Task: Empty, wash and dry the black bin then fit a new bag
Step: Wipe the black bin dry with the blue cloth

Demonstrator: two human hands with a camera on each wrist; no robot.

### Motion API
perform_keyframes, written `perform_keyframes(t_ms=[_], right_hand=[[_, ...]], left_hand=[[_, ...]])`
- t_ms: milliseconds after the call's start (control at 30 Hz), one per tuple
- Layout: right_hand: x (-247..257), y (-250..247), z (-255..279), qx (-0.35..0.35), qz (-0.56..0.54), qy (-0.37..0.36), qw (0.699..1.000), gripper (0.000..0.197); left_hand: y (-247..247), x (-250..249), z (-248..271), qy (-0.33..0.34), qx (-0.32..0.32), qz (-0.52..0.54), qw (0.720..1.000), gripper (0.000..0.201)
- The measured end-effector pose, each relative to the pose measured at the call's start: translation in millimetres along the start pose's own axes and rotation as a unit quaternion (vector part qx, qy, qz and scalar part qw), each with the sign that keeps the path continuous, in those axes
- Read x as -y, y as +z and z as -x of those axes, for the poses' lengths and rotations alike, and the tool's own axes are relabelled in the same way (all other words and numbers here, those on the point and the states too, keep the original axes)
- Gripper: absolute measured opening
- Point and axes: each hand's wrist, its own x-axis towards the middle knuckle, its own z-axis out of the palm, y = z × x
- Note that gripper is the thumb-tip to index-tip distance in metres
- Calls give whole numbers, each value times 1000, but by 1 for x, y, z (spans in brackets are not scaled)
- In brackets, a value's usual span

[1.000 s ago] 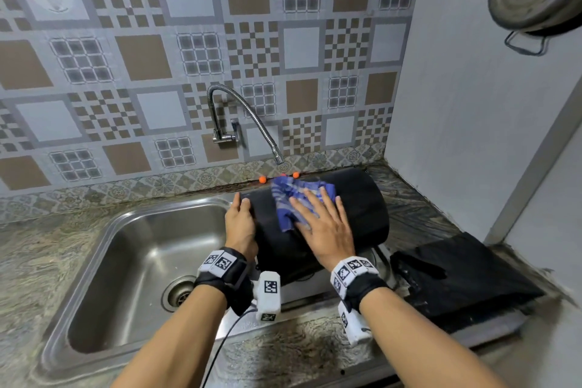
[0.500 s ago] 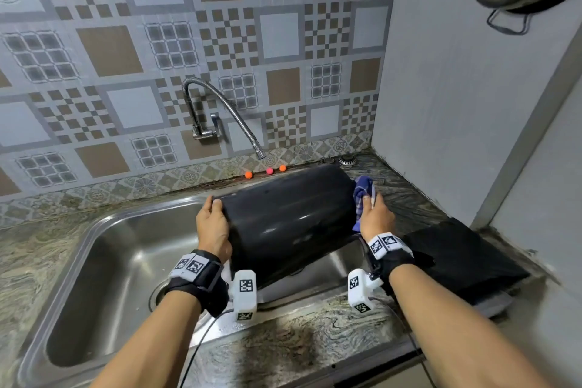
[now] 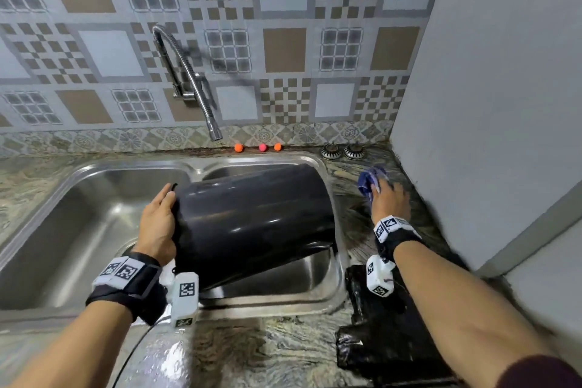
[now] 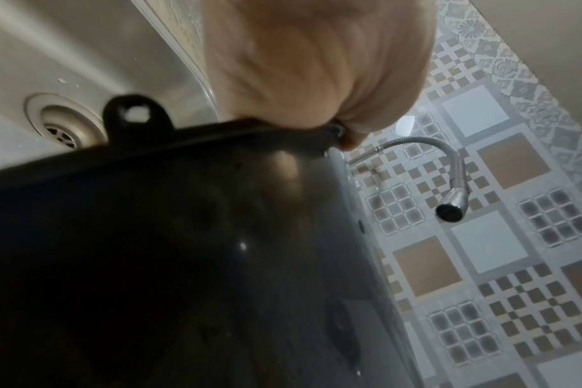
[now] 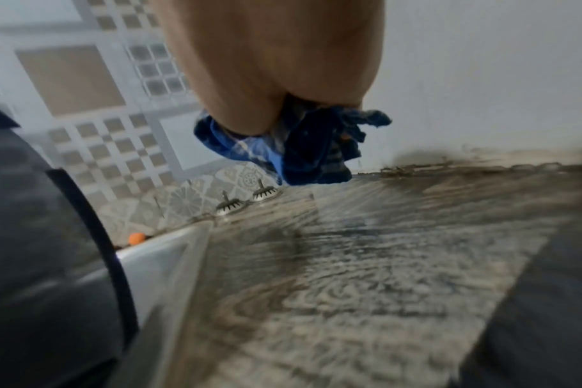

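Note:
The glossy black bin [image 3: 252, 224] lies on its side across the right part of the steel sink [image 3: 78, 230], its mouth to the left. My left hand [image 3: 159, 224] grips the bin's rim [image 4: 216, 131], fingers hidden inside. My right hand [image 3: 389, 198] is off the bin, over the counter by the wall, holding a crumpled blue checked cloth [image 3: 370, 181]. In the right wrist view the cloth [image 5: 303, 152] hangs bunched under the palm, a little above the stone counter [image 5: 366, 262]. The bin's base [image 5: 44, 236] fills that view's left edge.
A flexible tap [image 3: 195, 94] hangs over the sink. Three small orange and pink balls [image 3: 258, 147] and two sink strainers [image 3: 343, 151] line the back edge. A folded black bag [image 3: 387, 324] lies on the wet counter at the right, beside a grey wall [image 3: 488, 104].
My right hand has left the bin's top, passed its right end and moved out over the counter with the cloth. The left hand keeps its grip on the rim.

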Motion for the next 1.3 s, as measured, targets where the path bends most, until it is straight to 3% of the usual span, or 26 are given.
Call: perform_keyframes(t_ms=[200, 400, 500, 567, 667, 767, 867, 1067, 1167, 1300], right_hand=[[-31, 38, -18, 241, 42, 30, 969, 49], [-19, 25, -19, 280, 87, 37, 955, 55], [-2, 14, -15, 218, 68, 12, 973, 53], [17, 2, -10, 149, -21, -22, 988, 41], [55, -18, 5, 69, -156, -72, 983, 32], [93, -40, 31, 21, -195, -102, 975, 29], [132, -57, 64, 21, -189, -154, 970, 27], [215, -97, 137, 39, -177, -232, 956, 32], [258, -120, 173, 65, -165, -237, 955, 44], [301, -149, 209, 148, -94, -191, 966, 66]], left_hand=[[9, 4, -3, 8, -17, -27, 999, 37], [14, -7, 3, 12, -8, -40, 999, 35], [11, -14, 8, 21, -6, -41, 999, 37], [10, -18, 14, 24, 0, -37, 999, 38], [8, -23, 22, 41, 14, -35, 998, 39], [1, -24, 25, 43, 35, -21, 998, 39], [-9, -32, 32, 49, 56, -7, 997, 31], [-43, -45, 48, 102, 116, -5, 988, 36], [-64, -52, 56, 119, 155, -7, 981, 35], [-89, -64, 82, 160, 239, -29, 957, 21]])
